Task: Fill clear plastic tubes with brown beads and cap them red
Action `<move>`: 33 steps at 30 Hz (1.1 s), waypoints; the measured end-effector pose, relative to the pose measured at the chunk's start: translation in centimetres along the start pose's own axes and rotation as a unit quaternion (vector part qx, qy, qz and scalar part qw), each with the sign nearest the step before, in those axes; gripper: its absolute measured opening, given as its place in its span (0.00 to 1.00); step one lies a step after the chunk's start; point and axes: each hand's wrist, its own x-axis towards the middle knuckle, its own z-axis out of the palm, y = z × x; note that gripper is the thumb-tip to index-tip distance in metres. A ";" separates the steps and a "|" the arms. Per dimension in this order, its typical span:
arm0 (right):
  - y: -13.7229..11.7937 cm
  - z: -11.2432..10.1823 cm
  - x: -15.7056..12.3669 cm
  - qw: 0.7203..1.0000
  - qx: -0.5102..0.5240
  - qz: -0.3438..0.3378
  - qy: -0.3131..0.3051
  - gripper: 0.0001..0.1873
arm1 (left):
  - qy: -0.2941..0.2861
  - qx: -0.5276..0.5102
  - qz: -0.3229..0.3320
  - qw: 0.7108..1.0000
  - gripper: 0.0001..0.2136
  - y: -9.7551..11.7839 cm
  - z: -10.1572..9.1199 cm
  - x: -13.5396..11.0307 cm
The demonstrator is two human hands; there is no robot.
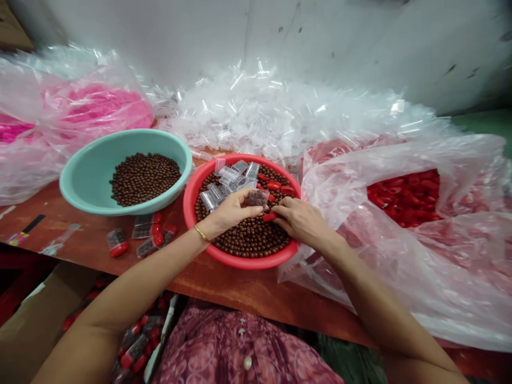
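Observation:
My left hand (236, 210) pinches a small clear plastic box (258, 198) with brown balls showing inside it. Close by on the right, the fingers of my right hand (298, 217) are closed on a red cap (270, 217), which is just apart from or touching the box's end; I cannot tell which. Both hands are over a red basin (240, 262) of small brown balls (252, 241). On top of the balls lie several empty clear boxes (230, 175) and several loose red caps (274, 185).
To the left stands a turquoise basin (90, 160) holding brown balls. Capped boxes (117, 242) lie before it; more fill a carton (138, 346) below. Clear boxes (256, 112) heap along the wall. Plastic bags hold red caps (404, 197) at right and pink pieces (108, 109) at left.

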 end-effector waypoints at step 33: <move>-3.1 0.5 0.2 0.950 0.202 -0.084 0.222 0.23 | 0.028 0.254 0.051 0.965 0.05 -0.4 0.8 -0.4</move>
